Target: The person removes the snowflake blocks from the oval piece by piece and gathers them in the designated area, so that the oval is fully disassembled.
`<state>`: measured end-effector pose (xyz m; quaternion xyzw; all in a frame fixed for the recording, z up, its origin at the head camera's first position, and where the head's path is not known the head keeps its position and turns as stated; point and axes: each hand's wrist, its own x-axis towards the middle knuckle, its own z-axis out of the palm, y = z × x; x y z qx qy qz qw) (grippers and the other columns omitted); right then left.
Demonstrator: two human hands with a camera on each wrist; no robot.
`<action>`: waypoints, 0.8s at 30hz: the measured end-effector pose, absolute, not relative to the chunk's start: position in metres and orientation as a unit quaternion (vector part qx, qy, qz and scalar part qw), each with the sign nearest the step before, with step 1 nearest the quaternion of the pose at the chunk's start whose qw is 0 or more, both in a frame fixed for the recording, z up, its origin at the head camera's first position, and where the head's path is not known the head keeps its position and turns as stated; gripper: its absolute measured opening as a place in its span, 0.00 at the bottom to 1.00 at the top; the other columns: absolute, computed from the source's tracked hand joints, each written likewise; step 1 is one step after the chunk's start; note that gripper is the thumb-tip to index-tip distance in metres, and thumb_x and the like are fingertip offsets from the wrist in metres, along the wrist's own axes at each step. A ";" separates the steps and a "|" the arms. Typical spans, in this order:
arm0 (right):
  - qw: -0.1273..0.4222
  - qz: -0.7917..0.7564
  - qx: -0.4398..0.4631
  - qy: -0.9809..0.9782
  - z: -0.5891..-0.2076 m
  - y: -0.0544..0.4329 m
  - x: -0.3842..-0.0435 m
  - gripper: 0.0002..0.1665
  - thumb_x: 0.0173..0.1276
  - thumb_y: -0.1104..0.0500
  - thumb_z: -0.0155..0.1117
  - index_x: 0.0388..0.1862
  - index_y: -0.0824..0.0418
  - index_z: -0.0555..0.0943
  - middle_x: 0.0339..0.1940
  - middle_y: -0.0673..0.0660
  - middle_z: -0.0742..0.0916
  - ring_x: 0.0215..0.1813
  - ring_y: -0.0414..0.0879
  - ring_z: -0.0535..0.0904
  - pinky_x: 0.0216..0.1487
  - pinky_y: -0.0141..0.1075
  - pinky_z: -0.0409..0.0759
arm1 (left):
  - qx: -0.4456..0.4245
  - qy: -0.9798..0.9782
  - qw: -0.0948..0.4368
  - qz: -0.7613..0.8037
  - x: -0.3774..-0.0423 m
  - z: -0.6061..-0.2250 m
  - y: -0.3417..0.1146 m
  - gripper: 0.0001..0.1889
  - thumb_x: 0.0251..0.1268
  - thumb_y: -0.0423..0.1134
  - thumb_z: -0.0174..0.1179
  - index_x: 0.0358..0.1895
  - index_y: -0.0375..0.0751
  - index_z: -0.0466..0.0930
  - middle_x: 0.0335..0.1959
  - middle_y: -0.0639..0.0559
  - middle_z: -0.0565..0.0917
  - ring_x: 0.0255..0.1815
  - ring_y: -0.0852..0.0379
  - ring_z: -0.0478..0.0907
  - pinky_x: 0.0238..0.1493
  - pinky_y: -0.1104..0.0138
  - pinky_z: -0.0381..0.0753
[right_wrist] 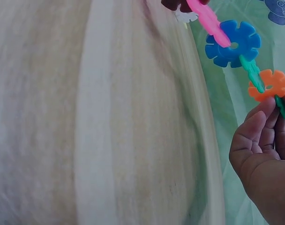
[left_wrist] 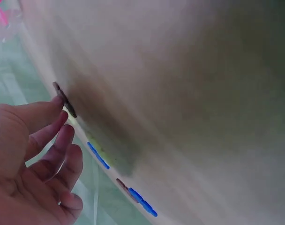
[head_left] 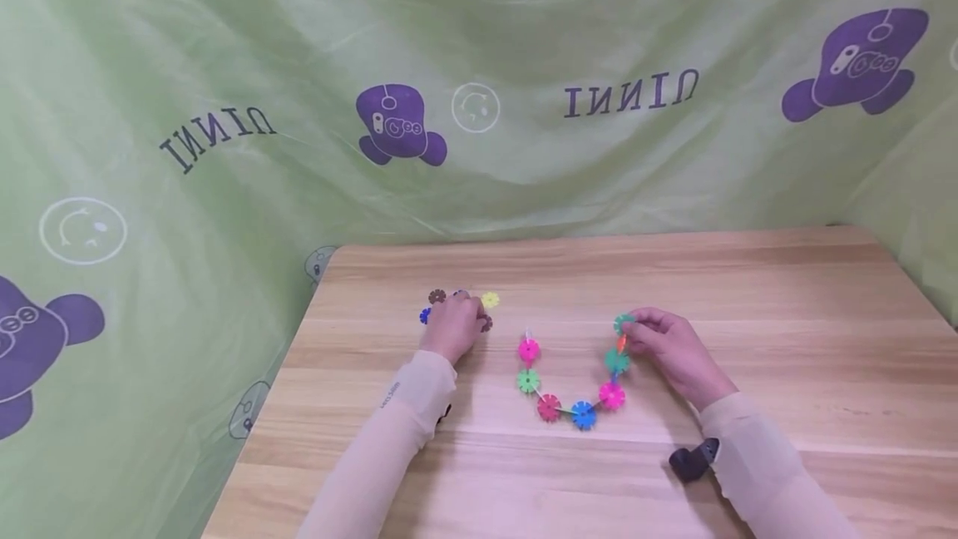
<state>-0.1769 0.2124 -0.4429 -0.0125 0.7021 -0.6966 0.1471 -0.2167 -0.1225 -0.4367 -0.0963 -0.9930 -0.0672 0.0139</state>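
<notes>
In the head view my left hand [head_left: 453, 324] reaches down over a small group of loose snowflake discs. In the left wrist view its thumb and forefinger tips meet a brown snowflake disc [left_wrist: 65, 100], seen edge-on close to the tabletop. My right hand [head_left: 677, 352] pinches the green snowflake disc [head_left: 623, 323] that ends a linked chain. This chain curves in a U on the table, with pink [head_left: 612, 396], blue [head_left: 584, 415] and red [head_left: 549, 407] discs among its links. An orange disc [right_wrist: 269, 86] joins the pinched green one, and a pale clear piece [head_left: 528, 333] tops the far left end.
Around my left hand lie a yellow disc [head_left: 490, 299], a dark brown disc [head_left: 437, 296] and a blue disc [head_left: 426, 316]. The wooden table [head_left: 786, 314] backs onto a green printed curtain [head_left: 516, 15]. A black wrist camera [head_left: 693, 462] sits under my right sleeve.
</notes>
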 end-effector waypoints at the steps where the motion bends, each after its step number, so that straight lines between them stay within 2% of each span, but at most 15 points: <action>1: 0.147 -0.698 -0.013 0.701 -0.442 0.212 -0.177 0.06 0.71 0.57 0.63 0.42 0.58 0.78 0.33 0.42 0.84 0.38 0.35 0.78 0.44 0.29 0.81 | -0.100 -0.993 0.020 -0.067 -0.216 -0.437 -0.122 0.08 0.62 0.44 0.68 0.40 0.45 0.87 0.38 0.50 0.85 0.41 0.51 0.82 0.47 0.56 0.82; 4: 0.148 -0.705 -0.013 0.693 -0.442 0.212 -0.176 0.05 0.71 0.58 0.63 0.42 0.57 0.79 0.34 0.42 0.84 0.38 0.35 0.78 0.44 0.29 0.81 | -0.115 -0.989 0.040 -0.087 -0.212 -0.433 -0.116 0.09 0.63 0.42 0.67 0.42 0.43 0.86 0.41 0.48 0.85 0.43 0.50 0.83 0.49 0.57 0.83; 7: 0.149 -0.719 -0.010 0.679 -0.442 0.212 -0.175 0.04 0.71 0.59 0.64 0.42 0.57 0.79 0.34 0.42 0.84 0.38 0.35 0.79 0.44 0.28 0.82 | -0.134 -0.983 0.033 -0.122 -0.207 -0.422 -0.102 0.10 0.66 0.43 0.64 0.46 0.43 0.84 0.45 0.48 0.85 0.46 0.50 0.82 0.53 0.57 0.82; 10: 0.150 -0.732 -0.008 0.665 -0.442 0.214 -0.174 0.02 0.70 0.61 0.63 0.41 0.56 0.80 0.35 0.43 0.85 0.38 0.35 0.80 0.45 0.28 0.82 | -0.150 -0.971 -0.008 -0.186 -0.200 -0.404 -0.079 0.12 0.68 0.44 0.62 0.50 0.44 0.82 0.48 0.50 0.85 0.48 0.53 0.82 0.54 0.60 0.82; 16: 0.151 -0.732 -0.014 0.664 -0.439 0.219 -0.172 0.04 0.71 0.63 0.61 0.42 0.56 0.80 0.35 0.43 0.86 0.39 0.34 0.81 0.46 0.28 0.82 | -0.170 -0.929 -0.100 -0.314 -0.193 -0.379 -0.028 0.13 0.71 0.44 0.60 0.53 0.45 0.82 0.46 0.53 0.87 0.40 0.62 0.81 0.44 0.72 0.81; 20: 0.152 -0.726 -0.016 0.670 -0.439 0.218 -0.169 0.05 0.71 0.62 0.62 0.43 0.56 0.82 0.36 0.41 0.87 0.41 0.34 0.81 0.46 0.28 0.82 | -0.177 -0.921 -0.116 -0.327 -0.192 -0.379 -0.001 0.14 0.70 0.45 0.60 0.53 0.45 0.83 0.45 0.55 0.87 0.43 0.62 0.81 0.46 0.73 0.80; 24: 0.150 -0.734 -0.021 0.662 -0.440 0.216 -0.168 0.07 0.70 0.63 0.63 0.41 0.51 0.83 0.37 0.40 0.88 0.42 0.33 0.83 0.46 0.29 0.81 | -0.163 -0.910 -0.129 -0.357 -0.195 -0.385 0.015 0.13 0.68 0.45 0.63 0.49 0.43 0.85 0.41 0.54 0.88 0.41 0.63 0.82 0.44 0.73 0.80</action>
